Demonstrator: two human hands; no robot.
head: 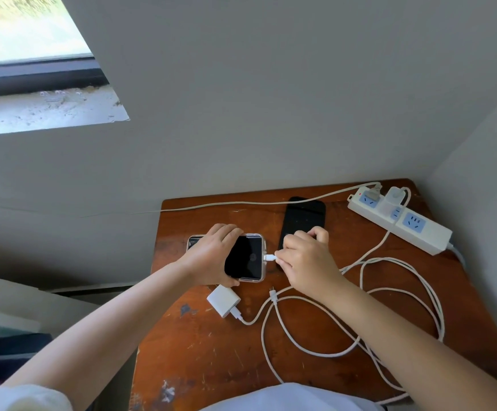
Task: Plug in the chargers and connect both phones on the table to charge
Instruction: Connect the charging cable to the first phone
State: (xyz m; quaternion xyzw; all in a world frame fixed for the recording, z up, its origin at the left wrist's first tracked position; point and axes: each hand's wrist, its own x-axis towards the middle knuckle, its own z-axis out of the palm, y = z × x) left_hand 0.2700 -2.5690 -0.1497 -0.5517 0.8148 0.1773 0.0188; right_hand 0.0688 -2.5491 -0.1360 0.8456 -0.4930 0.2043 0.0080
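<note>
My left hand (211,256) grips a phone in a clear case (245,258), held just above the wooden table (199,345). My right hand (303,256) pinches a white cable plug (270,257) that touches the phone's right end. A second, dark phone (303,216) lies flat behind my right hand. One white charger (394,198) sits plugged into the white power strip (401,222) at the back right. Another white charger (223,300) lies loose on the table with its cable attached; that cable's free plug (273,295) rests nearby.
Loops of white cable (389,307) sprawl over the right half of the table. A grey cord (241,203) runs along the back edge to the strip. Walls close in behind and at the right. A window (27,40) is at the upper left.
</note>
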